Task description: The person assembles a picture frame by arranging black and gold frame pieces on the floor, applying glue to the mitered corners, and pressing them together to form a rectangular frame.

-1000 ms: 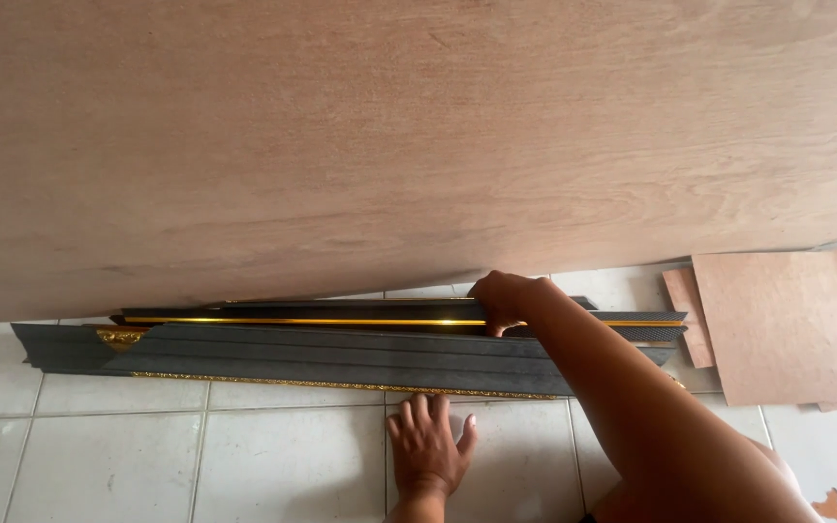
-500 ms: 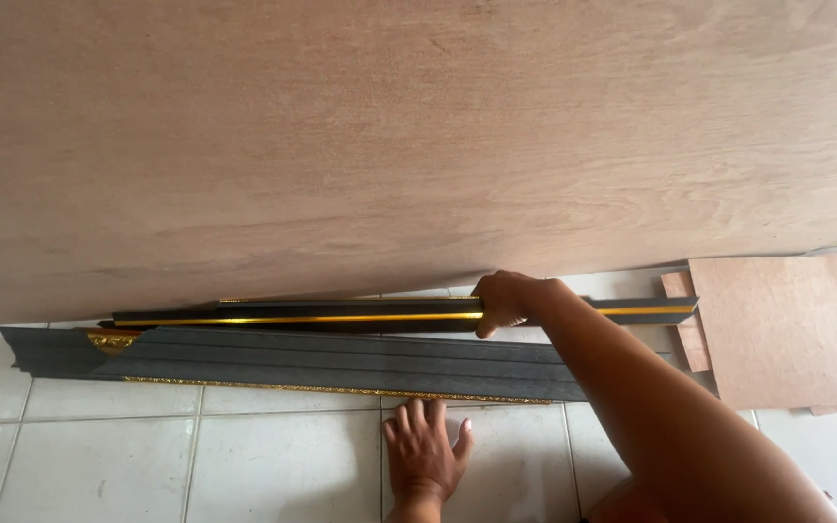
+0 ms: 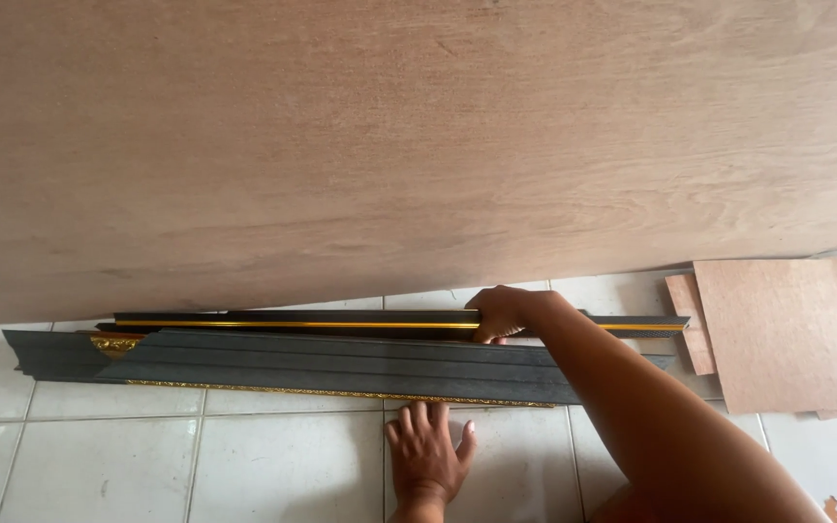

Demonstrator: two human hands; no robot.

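White tiled floor | right hand grip clamped on black-and-gold moulding strip, strip running left from it | left hand flat, fingers apart, just below dark moulding

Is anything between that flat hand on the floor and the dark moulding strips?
Nothing visible is. The left hand lies flat on the tiled floor, fingertips right at the near edge of the dark moulding strips, with only bare tile there. The right hand already grips the gold-lined strip behind them, under the plywood sheet.
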